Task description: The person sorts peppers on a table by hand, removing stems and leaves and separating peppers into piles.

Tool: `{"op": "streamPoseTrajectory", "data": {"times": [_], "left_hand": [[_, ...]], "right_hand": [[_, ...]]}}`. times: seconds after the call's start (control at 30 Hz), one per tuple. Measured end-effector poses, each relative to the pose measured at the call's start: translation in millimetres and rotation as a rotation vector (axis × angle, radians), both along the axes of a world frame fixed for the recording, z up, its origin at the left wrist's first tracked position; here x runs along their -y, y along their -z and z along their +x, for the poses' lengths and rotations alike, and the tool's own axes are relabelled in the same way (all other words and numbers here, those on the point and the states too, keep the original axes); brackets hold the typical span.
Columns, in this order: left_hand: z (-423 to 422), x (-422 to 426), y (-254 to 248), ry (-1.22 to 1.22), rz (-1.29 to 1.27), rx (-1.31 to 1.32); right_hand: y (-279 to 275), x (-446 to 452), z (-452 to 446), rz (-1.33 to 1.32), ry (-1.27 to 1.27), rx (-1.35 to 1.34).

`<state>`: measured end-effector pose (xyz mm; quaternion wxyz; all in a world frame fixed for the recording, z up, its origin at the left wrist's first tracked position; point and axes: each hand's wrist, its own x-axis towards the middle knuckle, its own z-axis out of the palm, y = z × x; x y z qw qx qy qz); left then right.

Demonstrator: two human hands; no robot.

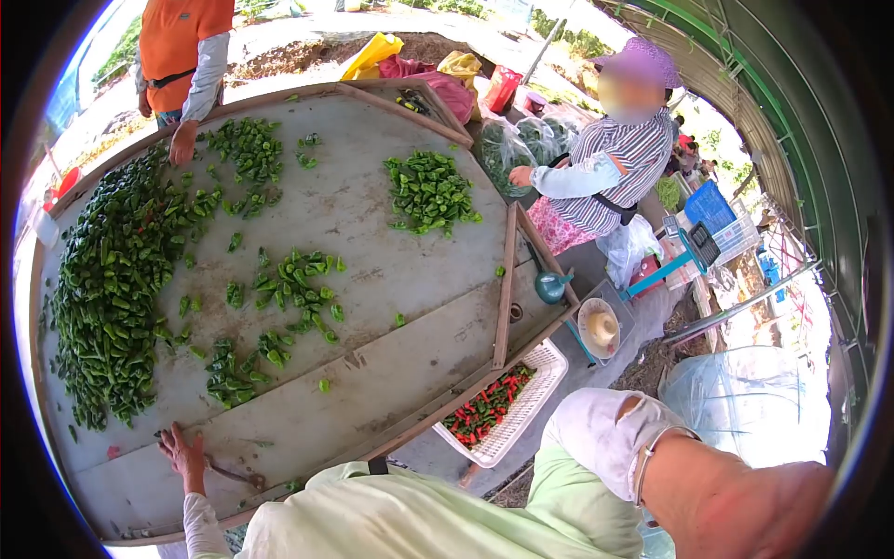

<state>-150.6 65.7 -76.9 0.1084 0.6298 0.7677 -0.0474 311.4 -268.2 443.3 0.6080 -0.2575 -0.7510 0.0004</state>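
My left hand [183, 458] lies on the grey table [372, 363] near its front left edge, fingers spread and nothing in them. Just beyond it, the large heap of green peppers [112, 298] runs along the table's left side. Smaller clusters of green peppers [298, 284] are scattered over the middle, and a separate pile of green peppers [430, 191] sits toward the far right. Close to the camera at lower right, my right hand [745, 494] is raised, with a bracelet at the wrist; its fingers are out of sight.
Below the table's right edge stands a white basket [540, 387] of red and green peppers. A straw hat [599, 328] rests on a scale [619, 317]. One person in orange [182, 47] reaches onto the table; another in stripes [615, 154] stands by plastic bags [517, 140].
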Motion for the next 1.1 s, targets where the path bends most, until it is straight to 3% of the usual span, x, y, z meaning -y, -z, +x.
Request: {"op": "streamPoseTrajectory", "data": {"times": [0.67,1.1], "left_hand": [[10,4,-17,-0.009,-0.029,0.021],[18,22,-33,-0.033,-0.031,0.057]], "right_hand": [[8,-6,-9,0.051,-0.054,-0.033],[58,-89,-12,-0.029,-0.386,-0.234]]}}
